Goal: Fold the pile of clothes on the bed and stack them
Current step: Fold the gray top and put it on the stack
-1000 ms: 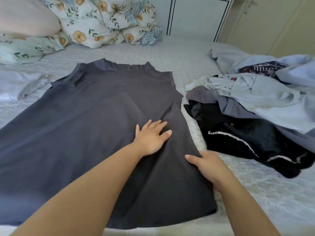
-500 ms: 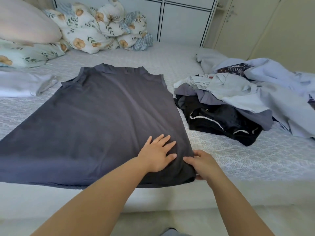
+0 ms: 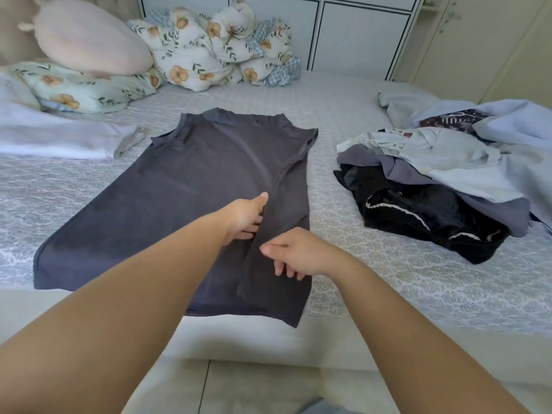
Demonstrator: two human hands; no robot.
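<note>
- The grey dress (image 3: 191,186) lies flat on the bed (image 3: 358,121), its neck at the far end and its hem at the near edge, so its long axis runs near to far.
- Its right side is turned over onto the middle, and that folded flap runs along the same line, from the armhole down to the hem.
- The left hand (image 3: 246,218) rests on the cloth just left of the flap's inner edge, thumb pointing away; the fingers seem tucked at or under that edge, and I cannot tell whether they pinch it.
- The right hand (image 3: 294,252) hangs just over the flap, nearer the hem, fingers loosely curled and clamped on nothing.
- Both hands sit right of the dress's centre line, so the wide unfolded left side lies away to the left of them; the left hand is nearer to it.
- The unfolded pile of clothes (image 3: 442,180) lies well apart on the right, and a white folded item (image 3: 59,138) on the left.
</note>
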